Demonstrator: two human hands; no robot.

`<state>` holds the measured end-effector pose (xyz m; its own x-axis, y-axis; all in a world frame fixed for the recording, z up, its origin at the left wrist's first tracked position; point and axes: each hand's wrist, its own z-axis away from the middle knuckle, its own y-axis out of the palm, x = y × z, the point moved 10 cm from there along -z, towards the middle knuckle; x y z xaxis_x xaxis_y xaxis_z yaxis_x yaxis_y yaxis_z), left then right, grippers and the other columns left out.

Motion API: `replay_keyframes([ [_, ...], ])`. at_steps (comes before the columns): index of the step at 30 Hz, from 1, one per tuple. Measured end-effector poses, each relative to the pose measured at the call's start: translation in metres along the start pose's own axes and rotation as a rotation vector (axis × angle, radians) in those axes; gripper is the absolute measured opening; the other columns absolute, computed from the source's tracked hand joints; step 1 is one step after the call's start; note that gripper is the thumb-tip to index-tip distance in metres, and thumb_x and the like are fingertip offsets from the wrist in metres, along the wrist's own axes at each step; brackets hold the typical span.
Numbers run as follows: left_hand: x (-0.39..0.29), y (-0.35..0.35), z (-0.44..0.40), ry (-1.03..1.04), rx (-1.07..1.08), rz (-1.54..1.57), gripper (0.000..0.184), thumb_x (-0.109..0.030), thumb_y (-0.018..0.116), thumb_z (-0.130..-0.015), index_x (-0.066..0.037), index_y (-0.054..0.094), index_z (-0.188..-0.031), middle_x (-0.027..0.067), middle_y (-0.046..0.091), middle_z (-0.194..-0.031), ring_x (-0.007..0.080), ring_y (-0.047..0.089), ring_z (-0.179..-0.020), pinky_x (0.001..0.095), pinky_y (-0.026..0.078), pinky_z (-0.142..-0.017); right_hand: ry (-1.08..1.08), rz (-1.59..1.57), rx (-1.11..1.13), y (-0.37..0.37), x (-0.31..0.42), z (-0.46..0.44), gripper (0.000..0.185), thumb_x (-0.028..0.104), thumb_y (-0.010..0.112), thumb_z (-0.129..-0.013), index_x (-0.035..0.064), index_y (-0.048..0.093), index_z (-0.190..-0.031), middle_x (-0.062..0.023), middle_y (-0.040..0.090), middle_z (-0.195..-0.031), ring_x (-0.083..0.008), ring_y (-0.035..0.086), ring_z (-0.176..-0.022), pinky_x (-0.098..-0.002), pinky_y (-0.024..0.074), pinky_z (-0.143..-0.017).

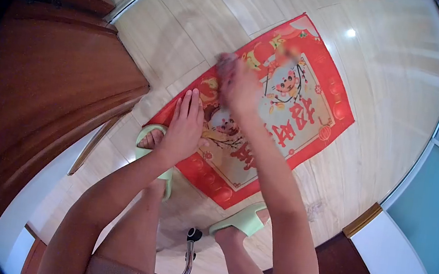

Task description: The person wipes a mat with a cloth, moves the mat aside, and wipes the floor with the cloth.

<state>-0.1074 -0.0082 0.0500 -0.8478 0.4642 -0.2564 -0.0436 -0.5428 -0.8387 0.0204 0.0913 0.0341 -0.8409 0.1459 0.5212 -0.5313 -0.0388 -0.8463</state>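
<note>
A red doormat with a cream centre, cartoon faces and red Chinese characters lies on the floor. My left hand rests on its left part, palm down, fingers stretched out. Over the upper left edge of the mat is my right hand, smeared by motion. A dark, greyish thing shows at the fingers of that hand; the blur hides its kind, though the hand seems closed around it.
Pale wood-look tiles surround the mat. A brown wooden door stands at the left, a glass-panelled cabinet at the right. My feet wear green slippers. A chrome chair leg with a caster is between my legs.
</note>
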Motion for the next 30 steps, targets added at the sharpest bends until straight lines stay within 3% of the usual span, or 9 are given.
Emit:
replay_keyframes([
  [8,0.005,-0.004,-0.006,0.004,0.109,-0.069,0.106,-0.054,0.079,-0.076,0.015,0.036,-0.146,0.034,0.024,-0.158,0.0453,0.027,-0.147,0.0493,0.025,-0.123,0.583,0.101,-0.425,-0.102,-0.145,-0.046,0.029,0.025,0.051,-0.098,-0.0014,0.056,-0.107,-0.0263,0.068,-0.095,-0.0451,0.067,-0.091,-0.0541,0.0514,-0.077],
  [12,0.01,-0.02,-0.026,0.031,0.049,0.197,0.103,-0.044,0.084,-0.073,0.013,0.038,-0.145,0.0332,0.027,-0.157,0.0449,0.03,-0.146,0.0478,0.026,-0.123,0.323,0.04,-0.36,-0.074,-0.083,-0.002,0.027,0.024,0.052,-0.099,0.0006,0.054,-0.111,-0.0256,0.067,-0.097,-0.0458,0.065,-0.089,-0.0534,0.0519,-0.074],
  [15,-0.006,-0.032,-0.045,0.177,-0.014,0.012,0.103,-0.038,0.087,-0.071,0.013,0.037,-0.145,0.0341,0.027,-0.157,0.0446,0.03,-0.146,0.0458,0.029,-0.122,0.132,-0.052,-0.006,-0.008,-0.014,0.016,0.026,0.022,0.055,-0.096,0.0058,0.053,-0.116,-0.0217,0.066,-0.101,-0.0426,0.065,-0.094,-0.0541,0.052,-0.077],
  [19,-0.011,-0.02,-0.048,0.172,-0.039,-0.148,0.098,-0.036,0.087,-0.072,0.013,0.04,-0.143,0.0344,0.03,-0.155,0.0439,0.034,-0.144,0.0443,0.032,-0.121,0.138,0.095,-0.041,-0.037,-0.07,-0.022,0.028,0.021,0.056,-0.095,0.0079,0.055,-0.12,-0.0191,0.067,-0.106,-0.0393,0.067,-0.098,-0.0552,0.0522,-0.079],
  [22,-0.017,-0.033,-0.05,0.17,-0.025,-0.15,0.092,-0.036,0.086,-0.074,0.012,0.044,-0.14,0.0337,0.035,-0.151,0.0424,0.039,-0.141,0.0442,0.036,-0.118,0.513,-0.101,-0.246,-0.132,-0.155,-0.035,0.026,0.025,0.054,-0.098,0.0089,0.059,-0.118,-0.0182,0.07,-0.105,-0.0382,0.069,-0.097,-0.0522,0.0532,-0.079],
  [24,-0.017,-0.035,-0.053,0.166,0.004,-0.14,0.092,-0.037,0.085,-0.074,0.012,0.044,-0.14,0.0338,0.036,-0.15,0.0429,0.039,-0.14,0.0445,0.035,-0.119,0.7,0.207,-0.267,-0.162,-0.197,-0.033,0.026,0.026,0.054,-0.098,0.0082,0.06,-0.117,-0.018,0.071,-0.101,-0.0382,0.069,-0.096,-0.0506,0.0533,-0.079],
  [27,-0.015,-0.044,-0.066,0.124,0.141,0.062,0.086,-0.037,0.081,-0.079,0.013,0.045,-0.139,0.0341,0.038,-0.148,0.0445,0.038,-0.141,0.0462,0.034,-0.118,0.575,0.006,-0.354,-0.173,-0.176,-0.026,0.025,0.026,0.054,-0.099,0.0065,0.062,-0.113,-0.0192,0.07,-0.1,-0.0388,0.069,-0.093,-0.0498,0.0535,-0.079],
  [28,-0.019,-0.054,-0.075,0.164,0.04,0.105,0.082,-0.035,0.079,-0.081,0.012,0.045,-0.138,0.034,0.038,-0.147,0.0446,0.037,-0.14,0.0463,0.034,-0.118,0.521,-0.076,-0.333,-0.158,-0.158,-0.028,0.022,0.023,0.056,-0.098,0.0066,0.063,-0.111,-0.0188,0.069,-0.1,-0.0381,0.068,-0.093,-0.0475,0.0537,-0.08],
  [30,-0.027,-0.06,-0.09,0.245,-0.141,0.193,0.074,-0.031,0.075,-0.085,0.012,0.045,-0.137,0.0339,0.038,-0.146,0.0447,0.037,-0.139,0.0464,0.034,-0.117,0.086,-0.14,-0.341,-0.114,-0.082,-0.032,0.02,0.022,0.058,-0.097,0.008,0.063,-0.111,-0.0188,0.068,-0.097,-0.0378,0.067,-0.098,-0.0482,0.0531,-0.082],
])
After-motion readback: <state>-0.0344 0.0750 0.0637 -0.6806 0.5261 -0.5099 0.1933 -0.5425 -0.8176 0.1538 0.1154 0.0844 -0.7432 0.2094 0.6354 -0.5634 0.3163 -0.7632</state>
